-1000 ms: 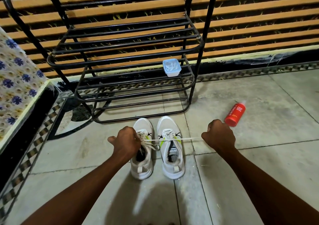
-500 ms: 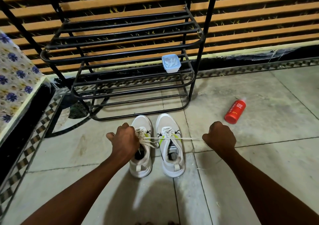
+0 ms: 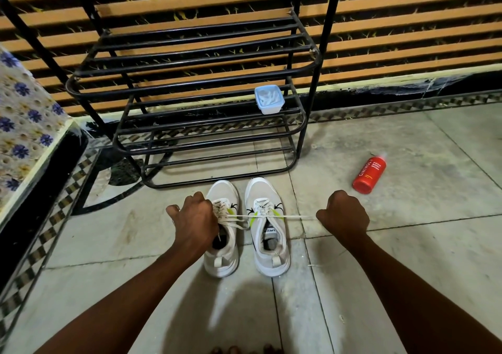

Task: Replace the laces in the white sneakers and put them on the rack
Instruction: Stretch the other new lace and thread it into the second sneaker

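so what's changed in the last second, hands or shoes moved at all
Hardly anything. The right hand has stayed pulled out to the side, keeping the lace taut across the right sneaker. The left hand still grips the left sneaker at its laces. Only the camera shifted slightly; rack, tub and red bottle stayed put.

The red bottle [image 3: 369,174] lying on the floor reads "CINTHOL" along its side, with "FOAM BODY WASH" beside it; the right sneaker [image 3: 269,226] has an insole label too blurred to read

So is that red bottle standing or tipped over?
Tipped over: the red bottle lies on its side on the floor tiles.
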